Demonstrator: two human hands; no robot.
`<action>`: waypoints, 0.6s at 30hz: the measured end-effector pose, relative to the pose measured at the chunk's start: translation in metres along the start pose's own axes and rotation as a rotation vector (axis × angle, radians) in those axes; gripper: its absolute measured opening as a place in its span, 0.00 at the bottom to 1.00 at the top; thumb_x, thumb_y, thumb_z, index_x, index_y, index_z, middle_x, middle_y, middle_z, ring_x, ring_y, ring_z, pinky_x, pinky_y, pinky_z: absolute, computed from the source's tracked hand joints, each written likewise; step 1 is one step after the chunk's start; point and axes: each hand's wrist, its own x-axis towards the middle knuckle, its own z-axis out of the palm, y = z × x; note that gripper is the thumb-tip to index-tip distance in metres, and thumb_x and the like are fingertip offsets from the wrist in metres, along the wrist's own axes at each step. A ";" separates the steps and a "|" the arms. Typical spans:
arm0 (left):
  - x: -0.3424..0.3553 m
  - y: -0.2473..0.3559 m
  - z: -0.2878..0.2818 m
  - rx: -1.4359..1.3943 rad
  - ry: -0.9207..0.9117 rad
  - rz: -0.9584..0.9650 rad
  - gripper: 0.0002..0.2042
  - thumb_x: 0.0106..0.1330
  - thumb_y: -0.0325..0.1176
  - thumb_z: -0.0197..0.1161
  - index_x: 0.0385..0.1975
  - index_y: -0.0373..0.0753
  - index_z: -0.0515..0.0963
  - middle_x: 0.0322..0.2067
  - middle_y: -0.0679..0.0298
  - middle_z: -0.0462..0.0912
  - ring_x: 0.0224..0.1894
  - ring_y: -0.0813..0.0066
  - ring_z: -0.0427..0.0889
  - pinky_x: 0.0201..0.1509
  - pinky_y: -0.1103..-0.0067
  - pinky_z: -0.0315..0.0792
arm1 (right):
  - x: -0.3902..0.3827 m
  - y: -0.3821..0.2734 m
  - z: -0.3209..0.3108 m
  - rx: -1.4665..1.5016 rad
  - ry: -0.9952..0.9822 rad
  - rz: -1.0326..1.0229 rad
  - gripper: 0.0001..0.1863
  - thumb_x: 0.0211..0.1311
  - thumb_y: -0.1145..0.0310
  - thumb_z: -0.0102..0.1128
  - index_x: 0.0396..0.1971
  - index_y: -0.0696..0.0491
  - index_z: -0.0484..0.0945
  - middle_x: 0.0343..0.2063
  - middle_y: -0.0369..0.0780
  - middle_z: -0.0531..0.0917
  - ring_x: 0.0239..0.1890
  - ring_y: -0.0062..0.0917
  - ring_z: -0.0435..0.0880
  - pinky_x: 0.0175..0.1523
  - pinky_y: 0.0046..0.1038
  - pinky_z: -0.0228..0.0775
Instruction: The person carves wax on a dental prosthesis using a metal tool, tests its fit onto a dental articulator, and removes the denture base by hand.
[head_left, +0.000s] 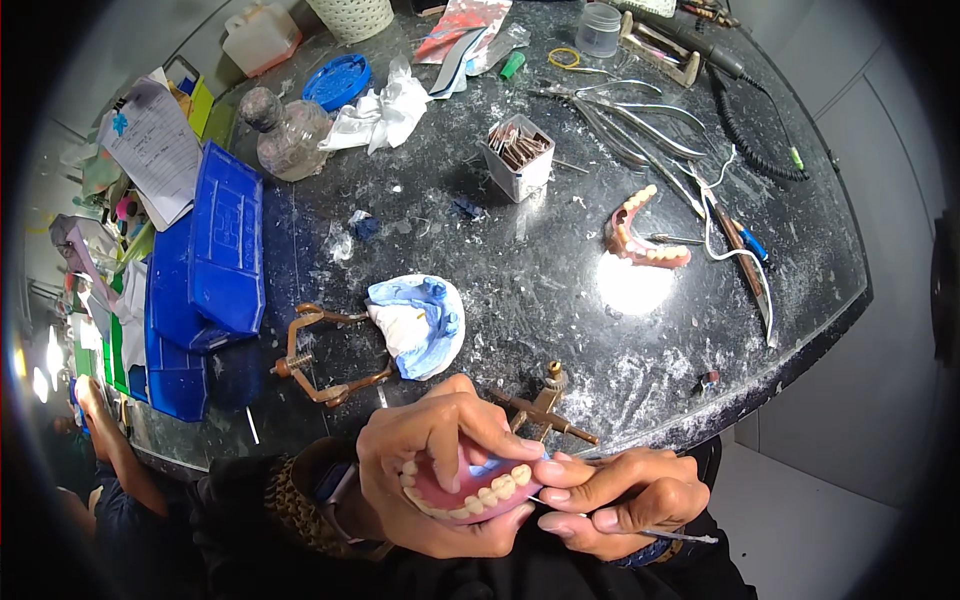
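Note:
My left hand (425,430) is closed around a denture (487,497) with a pink base and a curved row of cream teeth. One finger reaches inside its arch, where a bit of blue shows. My right hand (640,500) pinches a thin metal dental instrument (685,537); its slim end meets the denture's right edge, beside the left fingertips. Just beyond my hands, a brass articulator part (545,412) lies on the bench. A blue and white dental cast (450,345) sits farther left, attached to a brass articulator frame (290,365).
Blue plastic bins (225,250) stand at the left. Ahead is a square cup of small metal pins (535,170). Another denture (625,235), several pliers (640,115), a knife (745,262) and a corded handpiece (715,55) lie to the right. Another person's arm (120,455) shows far left.

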 end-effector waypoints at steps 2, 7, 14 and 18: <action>0.001 -0.002 0.000 0.021 -0.008 0.053 0.21 0.37 0.24 0.74 0.19 0.44 0.62 0.34 0.56 0.83 0.30 0.74 0.78 0.35 0.77 0.73 | 0.000 -0.001 0.001 -0.001 0.010 0.027 0.20 0.39 0.85 0.73 0.19 0.58 0.65 0.25 0.53 0.82 0.37 0.44 0.84 0.43 0.38 0.80; 0.001 -0.004 0.000 0.029 -0.012 0.076 0.22 0.38 0.24 0.75 0.19 0.44 0.63 0.34 0.55 0.83 0.30 0.74 0.79 0.36 0.78 0.74 | -0.002 -0.003 0.002 -0.057 0.021 -0.004 0.20 0.39 0.84 0.73 0.19 0.57 0.65 0.25 0.52 0.82 0.39 0.43 0.84 0.43 0.37 0.80; -0.005 -0.004 0.000 0.059 0.016 0.005 0.23 0.39 0.32 0.80 0.22 0.43 0.65 0.38 0.55 0.82 0.34 0.71 0.81 0.36 0.80 0.73 | -0.013 -0.007 0.004 -0.176 -0.093 -0.112 0.21 0.36 0.84 0.75 0.26 0.57 0.68 0.28 0.49 0.82 0.42 0.44 0.83 0.48 0.39 0.77; 0.005 0.004 0.009 0.210 0.109 -0.001 0.20 0.40 0.31 0.79 0.29 0.40 0.72 0.41 0.56 0.82 0.37 0.71 0.82 0.39 0.80 0.72 | 0.004 -0.010 -0.003 0.028 -0.169 0.040 0.14 0.43 0.87 0.68 0.21 0.62 0.68 0.33 0.55 0.81 0.45 0.49 0.80 0.50 0.43 0.75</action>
